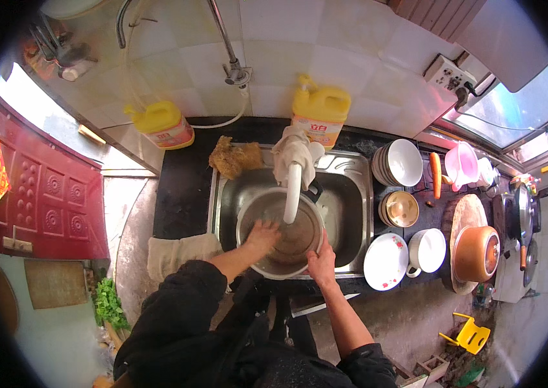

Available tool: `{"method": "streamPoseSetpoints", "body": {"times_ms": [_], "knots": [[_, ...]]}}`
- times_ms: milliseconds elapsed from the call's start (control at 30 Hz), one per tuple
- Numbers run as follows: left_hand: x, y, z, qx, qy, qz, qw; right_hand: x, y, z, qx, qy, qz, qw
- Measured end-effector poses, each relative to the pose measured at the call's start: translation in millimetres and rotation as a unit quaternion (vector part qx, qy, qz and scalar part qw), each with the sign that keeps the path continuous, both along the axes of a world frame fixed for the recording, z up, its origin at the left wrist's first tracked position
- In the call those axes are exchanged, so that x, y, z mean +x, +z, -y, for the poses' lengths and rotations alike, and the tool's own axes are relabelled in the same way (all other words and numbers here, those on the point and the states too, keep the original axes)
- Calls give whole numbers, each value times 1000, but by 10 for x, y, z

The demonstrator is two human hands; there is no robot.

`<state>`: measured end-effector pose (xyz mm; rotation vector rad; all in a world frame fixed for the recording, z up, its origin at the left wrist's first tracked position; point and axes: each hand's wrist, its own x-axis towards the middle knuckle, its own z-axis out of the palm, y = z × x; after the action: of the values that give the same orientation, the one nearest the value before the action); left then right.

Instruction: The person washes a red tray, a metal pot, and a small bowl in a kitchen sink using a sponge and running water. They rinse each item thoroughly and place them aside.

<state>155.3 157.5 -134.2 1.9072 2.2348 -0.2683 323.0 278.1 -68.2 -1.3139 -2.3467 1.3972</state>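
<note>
A round metal pot [303, 264] with water in it sits over the left part of the stainless steel sink [346, 223]. My left hand [261, 238] is inside the pot with its fingers spread, and I see nothing held in it. On the pot's right side, my right hand [321, 262] grips the rim. Above the pot hangs the white faucet spout [293, 194], its base wrapped in a pale cloth [293, 150]. A black handle [313, 190] shows at the pot's far right edge.
Right of the sink stand stacked bowls [402, 162], brown bowls [400, 208], a floral plate [385, 262], a white mug [426, 250] and an orange pot [477, 252]. Yellow detergent jugs [322, 106] line the wall. A brown scrubber [235, 157] and a towel [181, 252] lie left.
</note>
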Motion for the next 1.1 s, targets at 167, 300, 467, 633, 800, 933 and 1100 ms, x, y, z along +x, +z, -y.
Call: {"method": "streamPoseSetpoints", "body": {"times_ms": [167,300,467,633,800,933,1100], "knots": [[-168,-326,67,-116,21,-27,993,-7,-219,-5,48,40,-45,997],[33,-230,-23,-189,-5,198,962,-58,-258,2,38,42,-54,997],[-720,611,-423,182,-67,328,925,-26,-294,9,30,49,-66,996],[-862,434,278,210,-161,-67,962,-30,-365,-32,15,43,-63,997],[464,486,103,-161,160,312,923,-110,-247,-42,-40,46,-30,998],[567,594,-43,242,256,512,783,-79,-336,-152,-69,10,-39,997],[380,1018,767,173,386,266,866,71,-391,-352,-259,-115,-98,954]]}}
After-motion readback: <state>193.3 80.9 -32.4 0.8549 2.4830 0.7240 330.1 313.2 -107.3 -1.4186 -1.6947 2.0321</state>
